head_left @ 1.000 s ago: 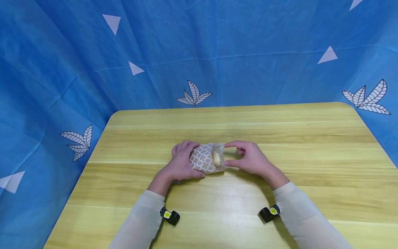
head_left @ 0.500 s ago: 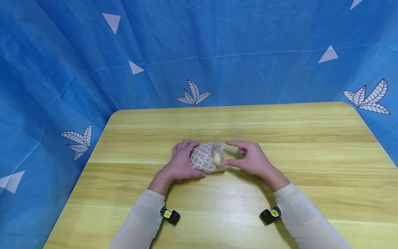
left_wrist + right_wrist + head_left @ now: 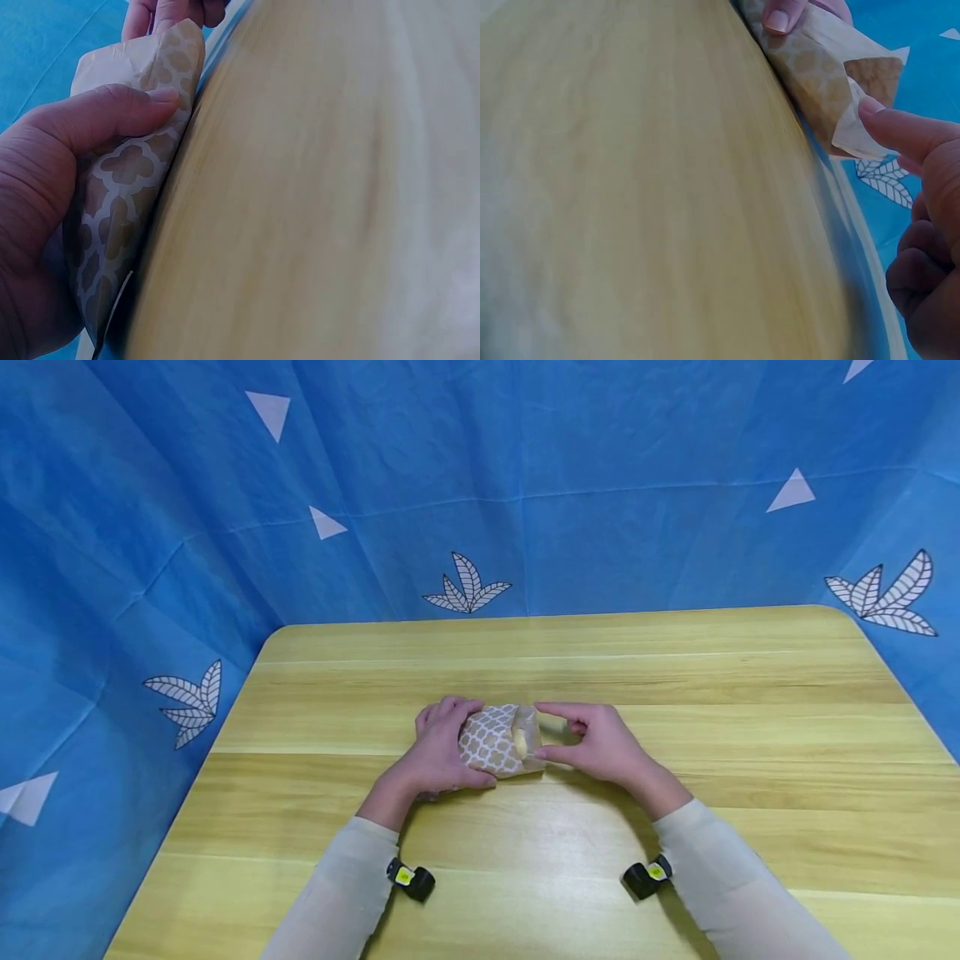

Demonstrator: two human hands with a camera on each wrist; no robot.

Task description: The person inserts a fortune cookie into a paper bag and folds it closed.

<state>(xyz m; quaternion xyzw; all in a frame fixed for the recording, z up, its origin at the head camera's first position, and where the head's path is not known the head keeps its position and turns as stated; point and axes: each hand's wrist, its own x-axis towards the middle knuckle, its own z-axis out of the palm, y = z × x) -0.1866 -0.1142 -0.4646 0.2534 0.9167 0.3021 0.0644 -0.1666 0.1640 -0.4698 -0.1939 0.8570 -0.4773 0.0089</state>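
Observation:
A tan paper bag [image 3: 491, 741] with a white lattice pattern lies on its side on the table. My left hand [image 3: 438, 752] grips its closed end, thumb along the near side and fingers over the far side. In the left wrist view the thumb presses the patterned paper bag [image 3: 127, 169]. At the bag's right end the mouth gapes, and a pale bread-like piece [image 3: 521, 742] shows inside. My right hand [image 3: 600, 743] holds the mouth's rim between thumb and index finger, one at each side. The right wrist view has the right thumb against the paper flap [image 3: 855, 135].
A light wood-grain table [image 3: 675, 668] spreads around the bag. Behind it and on the left hangs a blue curtain [image 3: 420, 460] with white triangles and leaf prints. Black wrist cameras sit on both sleeves, above the table's near part.
My right hand has shifted slightly left, bringing its thumb and index fingertips closer over the bag's mouth. The left hand and the bag stay almost where they were.

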